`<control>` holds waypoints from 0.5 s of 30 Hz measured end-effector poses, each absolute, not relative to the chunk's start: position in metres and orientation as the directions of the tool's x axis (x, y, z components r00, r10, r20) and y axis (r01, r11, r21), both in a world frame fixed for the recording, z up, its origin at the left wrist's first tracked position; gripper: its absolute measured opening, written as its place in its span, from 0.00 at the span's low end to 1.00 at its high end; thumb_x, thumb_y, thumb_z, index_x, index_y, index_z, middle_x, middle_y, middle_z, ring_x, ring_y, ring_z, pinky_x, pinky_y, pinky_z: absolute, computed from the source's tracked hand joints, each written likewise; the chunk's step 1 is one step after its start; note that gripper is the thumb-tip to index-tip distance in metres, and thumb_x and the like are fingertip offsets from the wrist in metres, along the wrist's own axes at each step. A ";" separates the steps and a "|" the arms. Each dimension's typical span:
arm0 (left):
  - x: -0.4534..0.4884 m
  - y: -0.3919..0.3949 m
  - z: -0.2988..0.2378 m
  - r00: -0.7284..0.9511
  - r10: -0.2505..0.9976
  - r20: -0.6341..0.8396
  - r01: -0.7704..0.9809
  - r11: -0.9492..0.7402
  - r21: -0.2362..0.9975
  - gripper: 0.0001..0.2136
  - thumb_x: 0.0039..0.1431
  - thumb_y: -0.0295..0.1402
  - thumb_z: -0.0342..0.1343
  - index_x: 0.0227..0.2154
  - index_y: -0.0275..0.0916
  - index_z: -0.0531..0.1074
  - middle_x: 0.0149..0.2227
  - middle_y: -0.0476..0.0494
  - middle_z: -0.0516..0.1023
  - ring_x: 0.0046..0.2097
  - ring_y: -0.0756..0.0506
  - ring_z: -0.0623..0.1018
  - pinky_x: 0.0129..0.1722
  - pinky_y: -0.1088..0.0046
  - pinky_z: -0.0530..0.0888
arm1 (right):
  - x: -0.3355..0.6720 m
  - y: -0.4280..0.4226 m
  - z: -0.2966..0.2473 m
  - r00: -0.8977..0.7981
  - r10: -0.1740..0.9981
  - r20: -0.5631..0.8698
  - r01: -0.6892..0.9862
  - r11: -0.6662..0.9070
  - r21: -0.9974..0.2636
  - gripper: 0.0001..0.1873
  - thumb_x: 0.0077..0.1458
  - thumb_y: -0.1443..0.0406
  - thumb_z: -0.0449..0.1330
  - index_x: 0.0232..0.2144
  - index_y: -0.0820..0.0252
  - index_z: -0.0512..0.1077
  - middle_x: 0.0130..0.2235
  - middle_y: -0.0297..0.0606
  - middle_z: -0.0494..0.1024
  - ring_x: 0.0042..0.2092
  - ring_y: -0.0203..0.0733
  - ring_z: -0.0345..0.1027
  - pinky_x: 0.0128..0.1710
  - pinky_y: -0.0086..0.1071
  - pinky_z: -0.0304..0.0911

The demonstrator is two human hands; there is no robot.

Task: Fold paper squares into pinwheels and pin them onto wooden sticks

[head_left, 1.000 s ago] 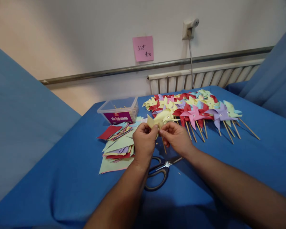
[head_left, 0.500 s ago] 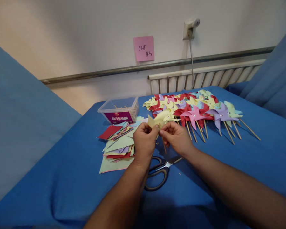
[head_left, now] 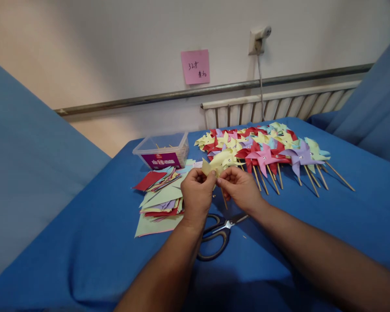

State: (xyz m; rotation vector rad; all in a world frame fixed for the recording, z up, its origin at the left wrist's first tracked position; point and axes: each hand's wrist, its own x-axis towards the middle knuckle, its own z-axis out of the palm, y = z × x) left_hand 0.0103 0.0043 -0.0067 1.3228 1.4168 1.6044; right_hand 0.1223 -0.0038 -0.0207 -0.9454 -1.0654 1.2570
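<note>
Two-handed grip: left hand (head_left: 198, 193) and right hand (head_left: 242, 189) pinch yellow paper (head_left: 206, 166) above bench (head_left: 299, 236), near pinwheels (head_left: 262, 155). Paper probably light, flexible, easily creased; best held lightly near middle, sparing edges.

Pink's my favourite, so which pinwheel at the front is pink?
The pink pinwheel, overlapping red pinwheels, left of the big purple pinwheel: it's pink; they're red and purple.
</note>
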 end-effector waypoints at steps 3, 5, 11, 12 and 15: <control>0.011 0.002 -0.003 -0.315 0.903 0.292 0.192 -0.241 0.951 0.08 0.44 0.35 0.63 0.21 0.38 0.70 0.19 0.54 0.67 0.23 0.52 0.66 0.23 0.77 0.62 | 0.122 -0.004 -0.019 0.016 0.996 0.093 -0.246 0.094 -0.965 0.20 0.39 0.54 0.70 0.23 0.57 0.66 0.17 0.24 0.67 0.16 0.30 0.58 0.13 0.25 0.55; 0.012 0.001 -0.001 -0.318 0.899 0.300 0.204 -0.245 0.948 0.08 0.44 0.34 0.63 0.20 0.38 0.70 0.19 0.54 0.67 0.23 0.52 0.65 0.23 0.77 0.62 | 0.123 -0.004 -0.019 0.012 0.995 0.095 -0.245 0.095 -0.965 0.20 0.39 0.54 0.70 0.23 0.57 0.65 0.17 0.23 0.66 0.16 0.30 0.58 0.13 0.25 0.55; 0.012 0.000 0.000 -0.305 0.905 0.297 0.194 -0.247 0.950 0.08 0.44 0.33 0.63 0.21 0.38 0.70 0.20 0.54 0.68 0.23 0.52 0.65 0.23 0.77 0.62 | 0.123 -0.003 -0.021 0.007 0.995 0.095 -0.231 0.094 -0.968 0.19 0.41 0.54 0.69 0.22 0.56 0.65 0.14 0.23 0.65 0.15 0.31 0.57 0.14 0.25 0.54; 0.012 0.000 0.000 -0.305 0.905 0.297 0.189 -0.248 0.950 0.08 0.44 0.33 0.63 0.21 0.38 0.70 0.20 0.54 0.68 0.23 0.52 0.65 0.23 0.77 0.62 | 0.123 -0.003 -0.021 0.006 0.995 0.098 -0.229 0.097 -0.969 0.19 0.41 0.54 0.69 0.22 0.56 0.65 0.14 0.23 0.65 0.15 0.31 0.57 0.14 0.25 0.54; 0.013 -0.001 0.002 -0.311 0.905 0.289 0.170 -0.246 0.954 0.07 0.43 0.32 0.64 0.22 0.38 0.70 0.20 0.54 0.68 0.23 0.53 0.66 0.23 0.77 0.62 | 0.123 -0.003 -0.022 0.004 0.994 0.113 -0.221 0.111 -0.969 0.18 0.42 0.53 0.68 0.22 0.56 0.65 0.14 0.24 0.65 0.15 0.31 0.57 0.14 0.26 0.54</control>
